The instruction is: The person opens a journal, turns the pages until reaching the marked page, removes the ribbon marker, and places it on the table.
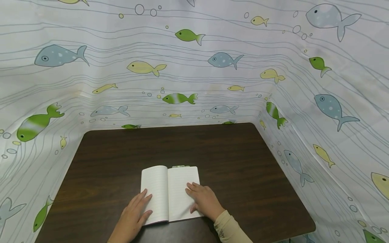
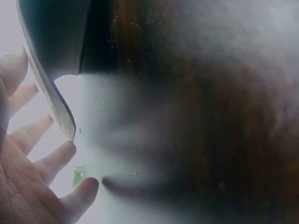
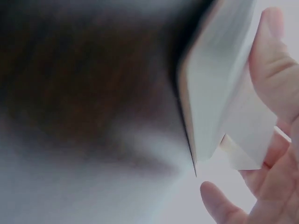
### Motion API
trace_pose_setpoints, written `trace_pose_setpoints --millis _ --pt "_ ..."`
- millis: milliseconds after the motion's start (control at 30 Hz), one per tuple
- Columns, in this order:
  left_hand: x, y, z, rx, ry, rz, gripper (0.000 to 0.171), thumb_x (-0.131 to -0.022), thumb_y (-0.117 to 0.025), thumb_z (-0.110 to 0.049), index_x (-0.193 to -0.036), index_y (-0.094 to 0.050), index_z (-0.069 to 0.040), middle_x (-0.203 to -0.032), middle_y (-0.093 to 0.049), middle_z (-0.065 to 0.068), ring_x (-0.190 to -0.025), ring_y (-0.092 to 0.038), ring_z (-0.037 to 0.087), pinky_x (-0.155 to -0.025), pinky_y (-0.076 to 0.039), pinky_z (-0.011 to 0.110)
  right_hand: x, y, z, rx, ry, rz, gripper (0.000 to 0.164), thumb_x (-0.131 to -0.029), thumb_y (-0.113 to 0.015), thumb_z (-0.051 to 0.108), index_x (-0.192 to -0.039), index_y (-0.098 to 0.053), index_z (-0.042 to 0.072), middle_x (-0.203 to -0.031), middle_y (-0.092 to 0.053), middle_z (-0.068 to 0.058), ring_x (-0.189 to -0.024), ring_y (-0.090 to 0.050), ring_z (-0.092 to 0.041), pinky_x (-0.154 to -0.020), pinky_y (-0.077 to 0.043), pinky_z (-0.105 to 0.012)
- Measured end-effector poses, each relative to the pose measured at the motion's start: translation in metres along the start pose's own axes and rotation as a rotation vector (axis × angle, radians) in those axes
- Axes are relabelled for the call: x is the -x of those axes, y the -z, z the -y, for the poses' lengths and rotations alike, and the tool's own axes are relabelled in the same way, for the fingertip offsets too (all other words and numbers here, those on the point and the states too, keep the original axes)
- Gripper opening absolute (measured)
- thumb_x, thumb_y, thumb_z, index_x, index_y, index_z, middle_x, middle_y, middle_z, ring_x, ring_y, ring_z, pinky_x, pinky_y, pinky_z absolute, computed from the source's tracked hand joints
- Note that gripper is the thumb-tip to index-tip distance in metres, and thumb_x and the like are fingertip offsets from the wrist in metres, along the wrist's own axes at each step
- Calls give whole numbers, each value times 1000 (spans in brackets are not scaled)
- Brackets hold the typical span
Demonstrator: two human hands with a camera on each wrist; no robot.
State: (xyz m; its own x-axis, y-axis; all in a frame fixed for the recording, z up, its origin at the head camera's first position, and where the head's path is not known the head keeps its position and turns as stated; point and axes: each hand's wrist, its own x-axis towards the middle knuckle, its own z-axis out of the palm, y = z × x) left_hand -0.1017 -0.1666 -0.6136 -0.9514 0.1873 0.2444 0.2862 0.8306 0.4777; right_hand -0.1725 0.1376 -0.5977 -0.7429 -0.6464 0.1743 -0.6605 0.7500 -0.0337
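Observation:
An open notebook point(image 1: 177, 194) with lined white pages lies near the front of the dark table. My left hand point(image 1: 132, 213) rests along the outer edge of the left page, its fingers extended and spread. On the right page my right hand point(image 1: 206, 201) lays its fingertips, with the thumb lower down near the page's bottom. From the left wrist view, the notebook's page edges point(image 2: 51, 91) run past the spread fingers. A thick stack of pages point(image 3: 212, 88) appears beside the right thumb in the right wrist view.
A small green-and-white patterned piece point(image 1: 180, 166) peeks out behind the notebook's top edge. Dark wood-grain table point(image 1: 237, 162) surrounds the notebook. White cloth point(image 1: 194, 77) printed with fish rises behind the table and along both sides.

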Motion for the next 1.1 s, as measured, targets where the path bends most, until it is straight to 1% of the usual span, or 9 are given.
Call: trace_pose_setpoints --millis 267,367,433,533,667,800,933,1000,1100 --pt "1 -2 1 11 -15 -26 52 -89 -69 -30 -137 -54 -18 -149 -44 5 -134 -40 28 -92 -40 63 -4 -6 2 21 -46 -79 59 -65 -73 57 -114 -72 23 -135 -59 2 -124 -54 -15 -84 -50 -36" --pt "1 -2 0 12 -24 -34 52 -89 -69 -30 -137 -54 -18 -148 -45 6 -133 -40 29 -92 -40 62 -6 -7 4 -4 -98 -135 75 -62 -79 55 -124 -64 16 -145 -48 -9 -127 -51 -23 -86 -52 -40" --pt "1 -2 1 20 -39 -50 51 -90 -69 -29 -137 -54 -18 -148 -45 6 -133 -40 29 -91 -40 62 -7 -6 6 -54 -138 -177 96 -59 -84 52 -138 -50 9 -151 -35 -18 -127 -50 -29 -88 -52 -41" --pt "1 -2 3 24 -41 -56 51 -90 -68 -30 -138 -53 -18 -148 -45 6 -133 -40 29 -92 -40 62 -7 -1 10 -207 -175 -186 121 -62 -87 44 -152 -17 1 -154 -25 -25 -128 -49 -33 -95 -50 -41" --pt "2 -1 4 14 -21 -36 51 -91 -67 -34 -138 -53 -20 -149 -44 5 -134 -39 29 -94 -38 63 -7 8 18 -537 -209 -86 119 -79 -78 39 -154 9 9 -158 -20 -21 -135 -42 -31 -105 -41 -42" --pt "1 0 5 15 -17 -29 52 -91 -67 -35 -139 -52 -21 -149 -43 4 -134 -39 29 -95 -38 62 -8 14 27 -918 -230 -29 100 -92 -65 36 -154 13 23 -161 -12 -14 -138 -37 -33 -108 -37 -45" --pt "-1 -1 6 9 -22 -31 53 -90 -68 -35 -139 -53 -22 -149 -44 5 -133 -39 28 -95 -38 62 -11 16 35 -1240 -118 27 84 -99 -54 32 -155 8 24 -160 -19 -6 -142 -30 -28 -111 -34 -38" --pt "-1 -1 7 0 -21 -26 53 -90 -68 -35 -139 -52 -22 -149 -44 5 -134 -39 28 -95 -39 63 -13 16 39 -1273 -39 94 79 -99 -51 40 -156 1 24 -160 -22 0 -145 -25 -22 -114 -30 -35" --pt "0 -1 8 -7 -26 -24 54 -88 -70 -31 -138 -53 -20 -150 -43 5 -134 -39 28 -93 -40 63 -15 13 46 -1094 77 172 79 -93 -49 56 -156 -14 23 -162 -13 3 -147 -18 -18 -114 -29 -35"
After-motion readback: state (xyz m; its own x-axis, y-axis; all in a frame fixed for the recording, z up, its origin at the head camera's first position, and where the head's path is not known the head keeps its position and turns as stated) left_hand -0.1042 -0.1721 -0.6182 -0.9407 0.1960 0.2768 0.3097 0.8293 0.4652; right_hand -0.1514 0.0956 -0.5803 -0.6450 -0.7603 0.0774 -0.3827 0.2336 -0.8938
